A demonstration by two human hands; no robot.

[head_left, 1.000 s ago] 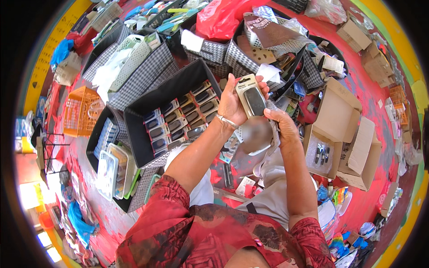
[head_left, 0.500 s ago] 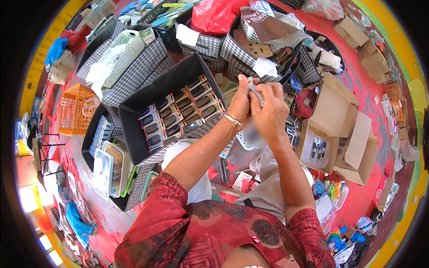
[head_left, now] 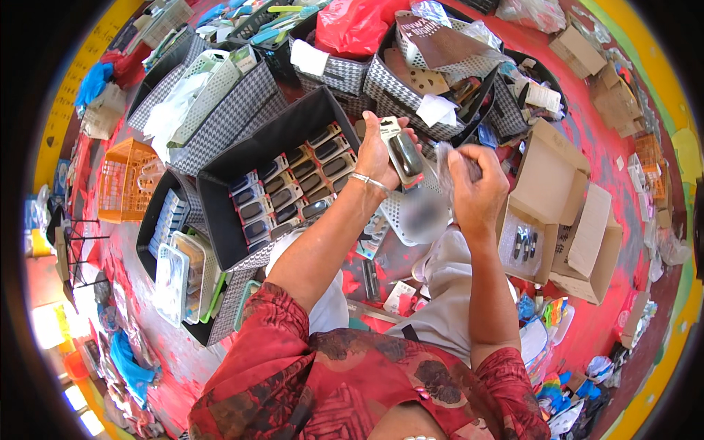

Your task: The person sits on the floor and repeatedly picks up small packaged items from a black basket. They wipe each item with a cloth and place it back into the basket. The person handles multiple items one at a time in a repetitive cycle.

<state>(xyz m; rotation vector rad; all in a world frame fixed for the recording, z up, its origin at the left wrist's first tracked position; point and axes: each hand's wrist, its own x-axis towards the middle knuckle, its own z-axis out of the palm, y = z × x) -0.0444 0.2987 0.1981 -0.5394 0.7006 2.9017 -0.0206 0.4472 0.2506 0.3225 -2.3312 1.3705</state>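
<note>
My left hand (head_left: 380, 152) is closed on a blister pack (head_left: 404, 155): a white hanging card with a dark oval item under clear plastic. Its front faces up, and the thumb lies along the card's edge. Just to the right, my right hand (head_left: 478, 185) grips a crumpled grey piece (head_left: 444, 155), either cloth or thin plastic; I cannot tell which. The two hands are apart. Left of them, a black-lined houndstooth box (head_left: 253, 137) holds rows of similar blister packs (head_left: 310, 182).
Houndstooth bins (head_left: 345, 71) full of goods stand at the far side, with a red plastic bag (head_left: 353, 26) on top. An opened cardboard box (head_left: 546, 172) lies to the right. At the left are an orange crate (head_left: 117, 180) and a clear lidded container (head_left: 170, 282).
My hands were together over the pack and have separated. The left now shows the pack's front, while the right has moved right and slightly nearer with the grey piece.
</note>
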